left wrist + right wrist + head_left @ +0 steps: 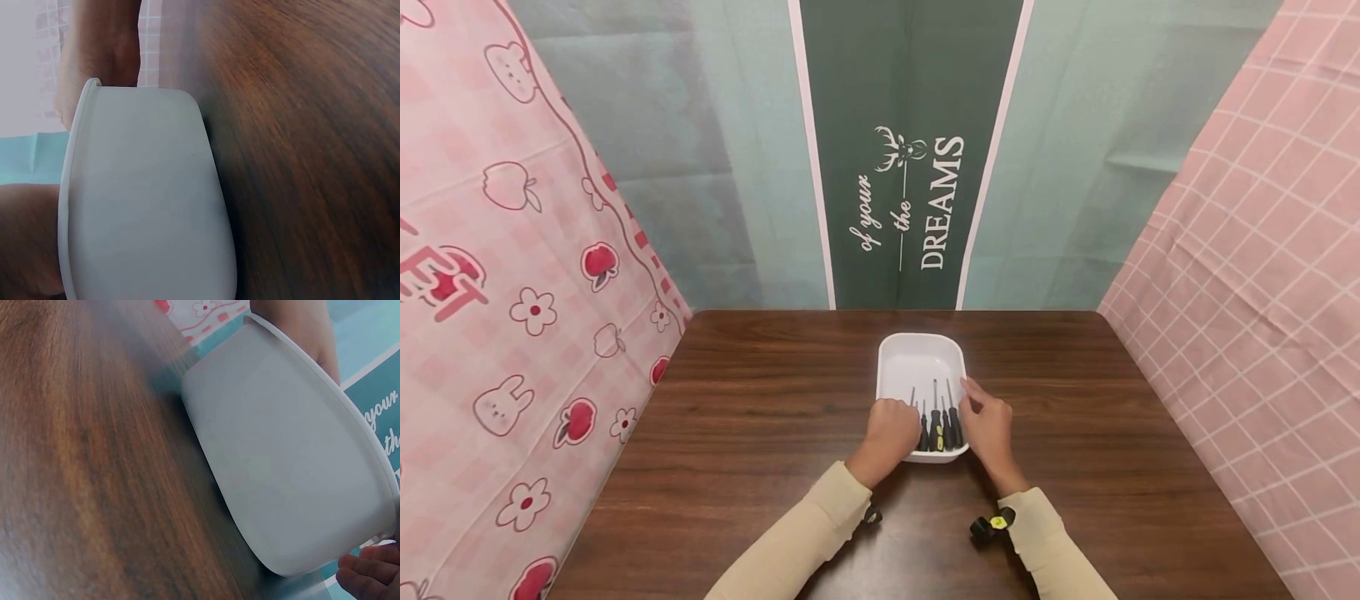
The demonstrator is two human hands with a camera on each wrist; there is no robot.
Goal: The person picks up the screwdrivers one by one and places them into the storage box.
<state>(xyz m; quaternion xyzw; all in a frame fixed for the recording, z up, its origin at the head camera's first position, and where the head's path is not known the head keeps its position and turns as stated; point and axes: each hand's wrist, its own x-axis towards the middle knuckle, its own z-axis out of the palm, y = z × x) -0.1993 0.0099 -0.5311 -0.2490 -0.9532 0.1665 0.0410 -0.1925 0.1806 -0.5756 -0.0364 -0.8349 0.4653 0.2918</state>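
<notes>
A white rectangular tray [917, 350] sits on the table, several screwdrivers [936, 425] lined up in its near half. Their handles are black, one marked yellow, and their shafts point away from me. My left hand [892, 429] is curled over the tray's near left part, gripping a screwdriver whose handle it hides; a thin shaft [913, 395] sticks out past the knuckles. Along the right side, my right hand [991, 421] pinches the tray's rim. In the right wrist view its fingers [369, 575] lie against the outside wall. The tray's near wall [144, 187] fills the left wrist view.
The dark wooden table [760, 383] extends around the tray on every side. Pink patterned cloth [535, 375] hangs at the left, pink checked cloth [1247, 292] at the right, and a green lettered cloth [898, 100] at the back.
</notes>
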